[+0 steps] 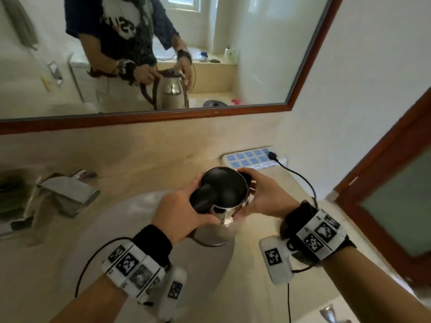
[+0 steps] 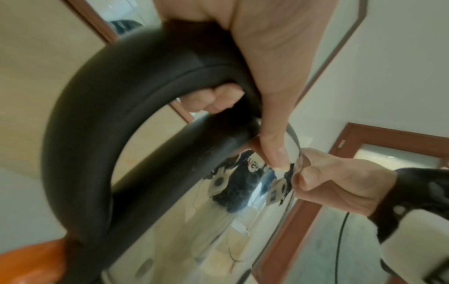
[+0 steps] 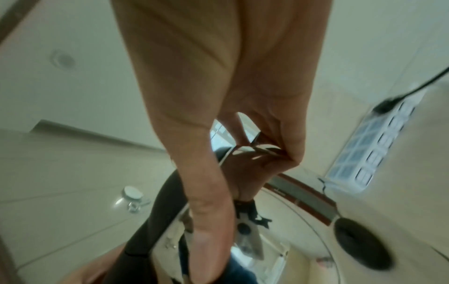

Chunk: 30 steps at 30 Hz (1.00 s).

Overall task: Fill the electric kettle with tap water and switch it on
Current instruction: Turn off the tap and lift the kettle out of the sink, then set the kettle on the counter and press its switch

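A wood-framed wall mirror [image 1: 303, 73] is seen above a beige stone counter [image 1: 144, 159] and its white round basin [image 1: 93, 220]. Over the basin a shiny steel electric kettle [image 1: 222, 214] with a closed black lid is held. Its black loop handle [image 2: 80, 123] is gripped by the curled left hand [image 1: 184, 215]; the rim is clasped by the right hand [image 1: 263, 194], fingers bent around it. The chrome tap [image 1: 67, 194] is well apart. Filling and switching on appear not yet done.
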Each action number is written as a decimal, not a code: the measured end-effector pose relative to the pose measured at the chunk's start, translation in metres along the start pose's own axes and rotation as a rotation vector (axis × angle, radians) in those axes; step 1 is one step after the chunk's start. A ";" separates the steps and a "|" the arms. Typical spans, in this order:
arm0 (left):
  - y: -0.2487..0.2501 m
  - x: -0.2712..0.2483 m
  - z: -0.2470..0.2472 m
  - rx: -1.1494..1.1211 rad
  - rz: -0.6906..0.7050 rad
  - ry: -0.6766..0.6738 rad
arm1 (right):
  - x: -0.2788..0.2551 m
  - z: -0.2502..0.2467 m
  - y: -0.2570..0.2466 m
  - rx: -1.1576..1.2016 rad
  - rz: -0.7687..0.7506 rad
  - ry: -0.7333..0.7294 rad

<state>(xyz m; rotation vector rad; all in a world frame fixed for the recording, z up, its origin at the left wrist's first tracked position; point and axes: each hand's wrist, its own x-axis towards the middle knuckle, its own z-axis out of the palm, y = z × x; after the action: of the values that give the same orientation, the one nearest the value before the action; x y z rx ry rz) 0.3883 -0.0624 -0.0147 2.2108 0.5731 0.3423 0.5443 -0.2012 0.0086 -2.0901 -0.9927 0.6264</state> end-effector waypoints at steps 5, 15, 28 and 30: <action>0.071 0.010 0.039 0.002 0.204 -0.090 | -0.066 -0.064 0.020 0.008 0.069 0.178; 0.145 0.029 0.165 -0.018 0.307 -0.292 | -0.140 -0.142 0.122 0.004 0.228 0.292; 0.148 0.048 0.218 -0.028 0.186 -0.177 | -0.109 -0.176 0.182 0.035 0.127 0.115; 0.147 0.045 0.220 -0.018 0.179 -0.167 | -0.107 -0.178 0.182 0.039 0.125 0.071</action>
<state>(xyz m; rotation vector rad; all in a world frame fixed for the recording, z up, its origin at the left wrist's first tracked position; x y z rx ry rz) 0.5615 -0.2657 -0.0395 2.2528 0.2818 0.2508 0.6839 -0.4392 -0.0108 -2.1367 -0.8086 0.6241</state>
